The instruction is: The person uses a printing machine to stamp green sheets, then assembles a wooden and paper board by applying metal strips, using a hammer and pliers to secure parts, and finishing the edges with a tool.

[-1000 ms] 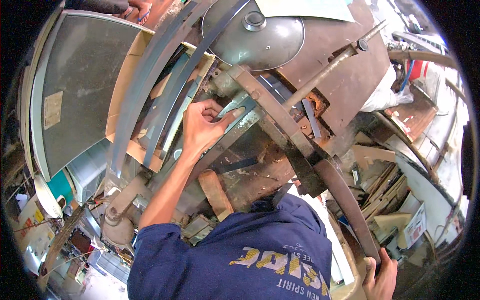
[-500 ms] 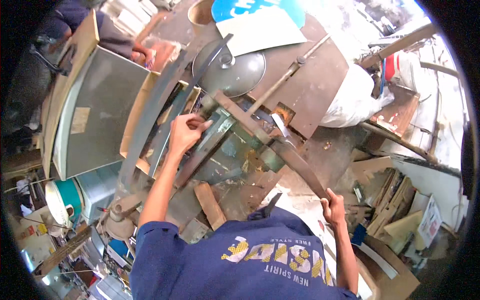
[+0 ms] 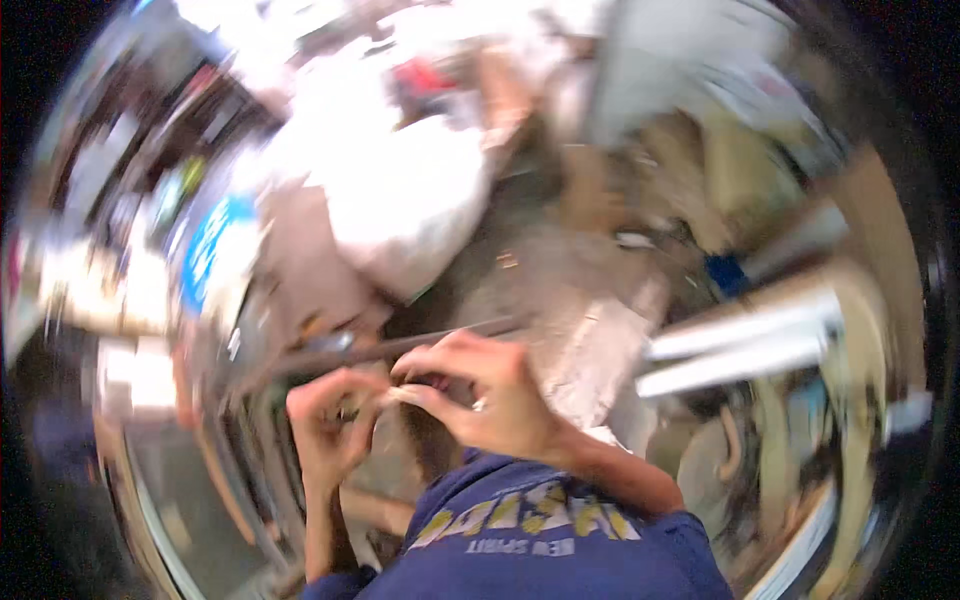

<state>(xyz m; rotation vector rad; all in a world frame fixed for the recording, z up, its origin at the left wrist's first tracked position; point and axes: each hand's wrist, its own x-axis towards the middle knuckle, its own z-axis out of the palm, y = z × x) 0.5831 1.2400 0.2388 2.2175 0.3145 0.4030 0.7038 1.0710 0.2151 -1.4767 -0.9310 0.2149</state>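
My left hand [image 3: 335, 420] and my right hand [image 3: 495, 390] meet in front of my chest, fingertips almost touching. On each, thumb and fingers are bent together in a pinch. Anything between the tips is too small and smeared by motion to make out. Just beyond them runs a long dark bar [image 3: 440, 337], slanting from the left up to the right; I cannot tell whether either hand touches it. Below the hands is my dark blue shirt [image 3: 540, 545].
Large white sacks [image 3: 415, 205] lie beyond the hands. To the right are long white strips [image 3: 740, 345] and a pale wooden board [image 3: 865, 215]. A blue sign [image 3: 212, 250] rests at the left, and a grey cabinet [image 3: 185, 500] stands at the lower left. Much is blurred.
The view has swung to the right. My right hand has let go of the dark curved bar's end, and my left has left the vise; both have come together, fingers pinched.
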